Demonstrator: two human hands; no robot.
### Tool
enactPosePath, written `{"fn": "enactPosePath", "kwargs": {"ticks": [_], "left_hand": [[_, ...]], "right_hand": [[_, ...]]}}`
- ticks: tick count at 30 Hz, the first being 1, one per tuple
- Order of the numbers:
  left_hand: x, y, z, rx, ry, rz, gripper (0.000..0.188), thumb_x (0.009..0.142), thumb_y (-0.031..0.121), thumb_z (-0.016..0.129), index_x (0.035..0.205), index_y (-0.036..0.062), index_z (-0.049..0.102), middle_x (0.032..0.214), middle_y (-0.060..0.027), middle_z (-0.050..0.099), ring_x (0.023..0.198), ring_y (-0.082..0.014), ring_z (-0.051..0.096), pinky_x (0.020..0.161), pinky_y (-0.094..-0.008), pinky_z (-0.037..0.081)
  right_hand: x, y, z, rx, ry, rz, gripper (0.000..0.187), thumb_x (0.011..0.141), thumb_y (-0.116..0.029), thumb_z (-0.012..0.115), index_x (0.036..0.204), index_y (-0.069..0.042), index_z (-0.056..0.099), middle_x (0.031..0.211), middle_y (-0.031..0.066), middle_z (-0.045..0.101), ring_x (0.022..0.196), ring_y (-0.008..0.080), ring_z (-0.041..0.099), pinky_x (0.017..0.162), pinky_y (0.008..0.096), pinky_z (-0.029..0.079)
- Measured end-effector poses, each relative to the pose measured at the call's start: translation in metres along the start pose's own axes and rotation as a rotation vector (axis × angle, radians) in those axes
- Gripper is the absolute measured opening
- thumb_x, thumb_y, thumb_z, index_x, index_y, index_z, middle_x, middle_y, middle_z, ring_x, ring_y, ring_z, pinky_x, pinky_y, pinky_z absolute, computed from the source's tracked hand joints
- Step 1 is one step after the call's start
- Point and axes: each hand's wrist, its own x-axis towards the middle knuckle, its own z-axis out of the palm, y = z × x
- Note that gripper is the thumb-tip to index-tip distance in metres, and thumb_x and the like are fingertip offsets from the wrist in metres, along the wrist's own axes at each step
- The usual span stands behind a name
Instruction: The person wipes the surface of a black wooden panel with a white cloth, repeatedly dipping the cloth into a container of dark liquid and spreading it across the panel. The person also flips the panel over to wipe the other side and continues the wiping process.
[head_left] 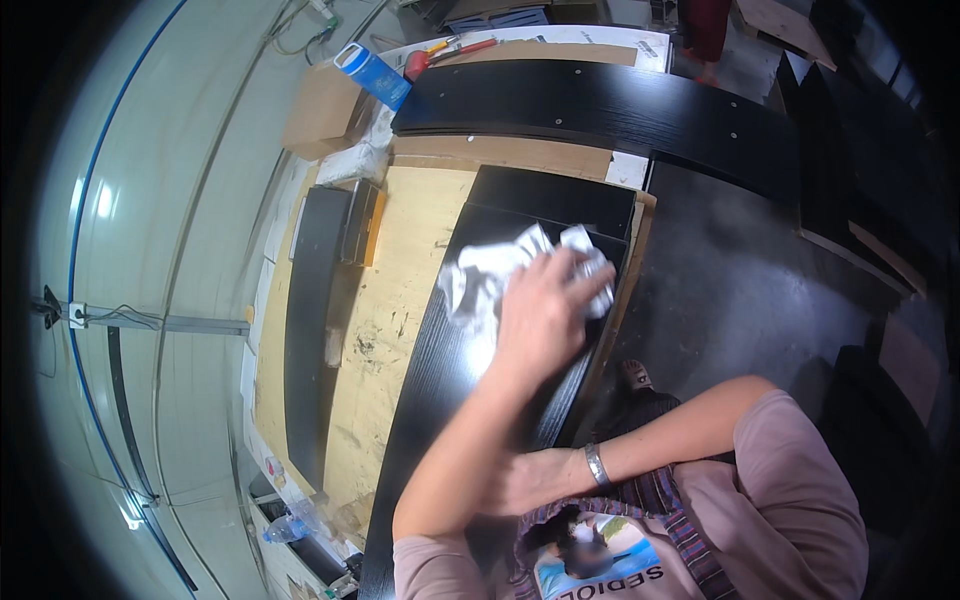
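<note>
On black board running lengthwise away, our left grip curls round white cloth, bunched leftward; right grip: closure we cannot tell.

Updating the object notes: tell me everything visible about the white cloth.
The white cloth looks thin and soft, like fabric, with greyish shading in its folds. It is crumpled and lies on the black board, toward its far end. The left hand grasps it from above, hiding part of it; loose folds show on both sides.
</note>
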Motion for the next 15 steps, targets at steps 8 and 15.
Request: {"fn": "enactPosePath", "kwargs": {"ticks": [8,15], "left_hand": [[0.017,0.014,0.011,0.041,0.005,0.043,0.054,0.072,-0.008,0.062,0.121,0.0113,0.075,0.117,-0.0129,0.065,0.102,-0.0330,0.062,0.083,-0.0455,0.048],[0.034,0.007,0.024,0.088,0.084,0.028,0.054,0.072,-0.008,0.062,0.120,0.0125,0.076,0.119,-0.0127,0.065,0.102,-0.0344,0.060,0.084,-0.0444,0.046]], "right_hand": [[-0.001,-0.001,0.010,-0.036,0.043,0.010,0.048,0.087,-0.025,0.051,0.130,-0.004,0.056,0.133,0.0127,0.062,0.137,0.0355,0.052,0.120,0.0623,0.034],[-0.001,0.003,0.018,-0.106,0.124,-0.038,0.047,0.086,-0.026,0.051,0.128,-0.004,0.056,0.133,0.0144,0.060,0.131,0.0357,0.055,0.117,0.0631,0.036]]}}
